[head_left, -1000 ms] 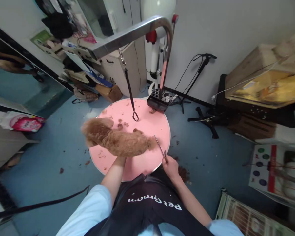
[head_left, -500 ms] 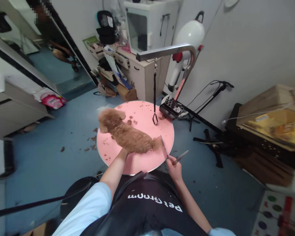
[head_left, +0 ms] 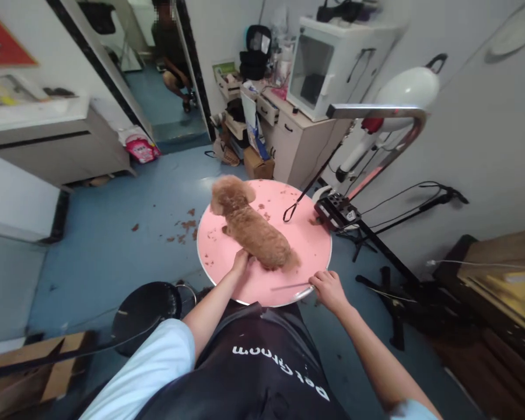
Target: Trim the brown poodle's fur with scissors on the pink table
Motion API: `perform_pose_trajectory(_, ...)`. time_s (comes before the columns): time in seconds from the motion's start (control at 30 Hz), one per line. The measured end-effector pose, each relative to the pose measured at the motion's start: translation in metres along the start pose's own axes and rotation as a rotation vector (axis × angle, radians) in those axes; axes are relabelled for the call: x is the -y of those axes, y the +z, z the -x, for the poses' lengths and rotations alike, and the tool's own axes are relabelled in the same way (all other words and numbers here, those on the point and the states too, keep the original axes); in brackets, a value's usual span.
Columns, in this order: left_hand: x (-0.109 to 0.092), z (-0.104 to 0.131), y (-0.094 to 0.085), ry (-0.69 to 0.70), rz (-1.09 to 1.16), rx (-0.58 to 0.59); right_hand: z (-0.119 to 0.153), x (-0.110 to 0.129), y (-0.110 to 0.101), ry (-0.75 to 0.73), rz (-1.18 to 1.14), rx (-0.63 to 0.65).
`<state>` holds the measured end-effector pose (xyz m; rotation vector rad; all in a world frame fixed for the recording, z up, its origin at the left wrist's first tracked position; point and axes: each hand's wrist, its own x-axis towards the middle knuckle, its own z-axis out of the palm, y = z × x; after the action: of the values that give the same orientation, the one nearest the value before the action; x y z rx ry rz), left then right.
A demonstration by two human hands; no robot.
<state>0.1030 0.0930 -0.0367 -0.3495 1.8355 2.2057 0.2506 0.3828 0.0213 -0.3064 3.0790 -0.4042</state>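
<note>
On pink bench [head_left: 315, 245]: left hand [head_left: 240, 262] cups dog [head_left: 254, 230] at 6 o'clock flank; right hand [head_left: 330, 289] fingers closed on scissors [head_left: 291, 286], blades toward 9 o'clock.

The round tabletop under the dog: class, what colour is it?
Pink, as the head view shows: the tabletop carries a brown dog and scattered fur clippings.

Fingertips of left hand [head_left: 240, 262] buried in fur at rear of dog [head_left: 249, 227]; grip undeterminable. Scissors [head_left: 291, 286] left of right hand [head_left: 329, 287]: handles hidden by fingers, blades thin and blurred. Dog's legs concealed beneath body. Both forearms cut by lower frame edge. Stool [head_left: 144, 315] below left hand partly hidden behind sleeve. Dryer [head_left: 402, 93] above right hand motion-blurred.
</note>
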Motion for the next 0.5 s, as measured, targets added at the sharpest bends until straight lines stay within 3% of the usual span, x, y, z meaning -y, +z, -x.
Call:
perform_pose_trajectory(0.07,0.005,0.008,0.004,0.05,0.019,-0.097,0.013,-0.021,0.01,-0.03,-0.054,0.097)
perform_pose_trajectory(0.13,0.013,0.025,0.016,0.085,0.035,-0.129,0.018,-0.043,0.028,0.118,-0.145,0.204)
perform_pose_trajectory(0.2,0.021,0.047,0.037,0.095,0.044,-0.085,0.01,-0.061,0.049,0.321,-0.14,0.266)
perform_pose_trajectory(0.23,0.025,0.058,0.05,0.097,0.041,-0.064,0.002,-0.069,0.059,0.361,-0.125,0.28)
perform_pose_trajectory(0.3,0.032,0.073,0.079,0.113,0.035,-0.129,-0.018,-0.081,0.072,0.367,-0.102,0.277)
perform_pose_trajectory(0.4,0.038,0.075,0.118,0.146,0.071,-0.319,-0.053,-0.095,0.071,0.313,-0.135,0.226)
perform_pose_trajectory(0.5,0.041,0.061,0.141,0.131,0.136,-0.419,-0.091,-0.095,0.046,0.222,-0.223,0.139)
